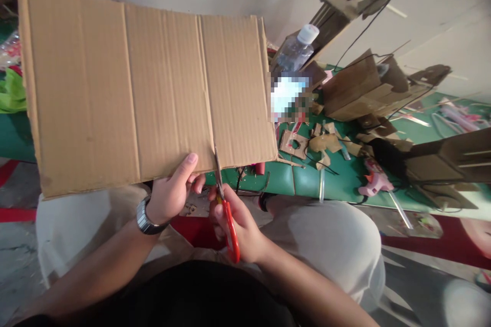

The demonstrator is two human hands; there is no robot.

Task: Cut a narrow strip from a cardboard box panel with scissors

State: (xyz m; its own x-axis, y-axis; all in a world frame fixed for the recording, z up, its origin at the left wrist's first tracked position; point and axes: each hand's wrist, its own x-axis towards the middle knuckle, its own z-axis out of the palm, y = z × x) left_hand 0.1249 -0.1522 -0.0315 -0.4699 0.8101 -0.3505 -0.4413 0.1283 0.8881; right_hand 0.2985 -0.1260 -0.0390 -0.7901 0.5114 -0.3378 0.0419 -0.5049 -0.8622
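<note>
A large sheet of corrugated cardboard [103, 97] with vertical creases is held up over my lap. My left hand [171, 194] grips its lower edge, thumb on the front face and fingers behind. In my right hand [241, 222] is a pair of scissors [231, 235] with red handles. The scissors' blades point upward at the sheet's lower edge, close to the right-hand crease. One blade shows in front of the cardboard; whether the other lies behind it is hidden.
Behind the sheet, a green table [268, 179] bears cardboard scraps [294, 144], a plastic bottle [294, 51] with a white cap and a pink glue gun [375, 179]. Cardboard constructions [360, 87] with wires and sticks stand to the right. A blurred bright patch is beside the sheet.
</note>
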